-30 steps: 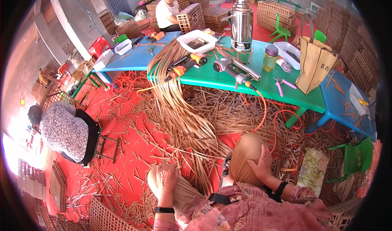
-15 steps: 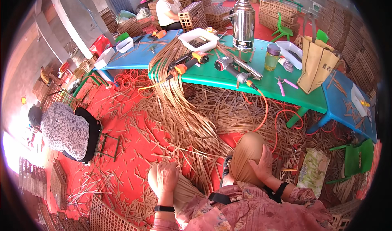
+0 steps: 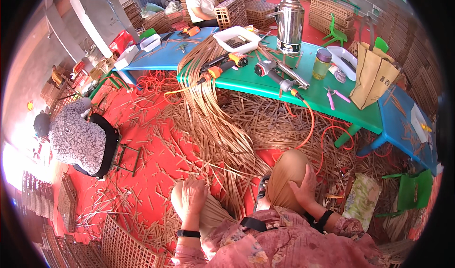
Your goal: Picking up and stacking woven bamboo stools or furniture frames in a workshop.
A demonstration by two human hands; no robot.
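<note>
My left hand [image 3: 193, 197] rests on my left knee, its fingers draped over the trouser cloth and holding nothing. Against the side of my bent right knee [image 3: 290, 171] lies my right hand [image 3: 304, 188], also bare, thumb apart from the fingers. Ahead of my knees a thick bundle of long tan strips [image 3: 211, 111] spills off the green table [image 3: 265, 85] to the floor. On that table are a grey and black nail gun [image 3: 275, 74] with an orange hose, an orange and black nail gun [image 3: 222, 67], pink-handled pliers [image 3: 334, 96] and a white tray [image 3: 237, 37].
A steel thermos [image 3: 290, 24], a lidded jar [image 3: 322, 64] and a tan bag [image 3: 373, 76] stand on the table. Cut strips litter the red floor. One person [image 3: 80, 135] sits at left, another [image 3: 201, 7] at the back. Woven lattice panels [image 3: 125, 246] lie at lower left.
The view has shifted slightly, so the table and its things appear a little to the right. Both hands stay on the knees. The seated person at left has moved an arm.
</note>
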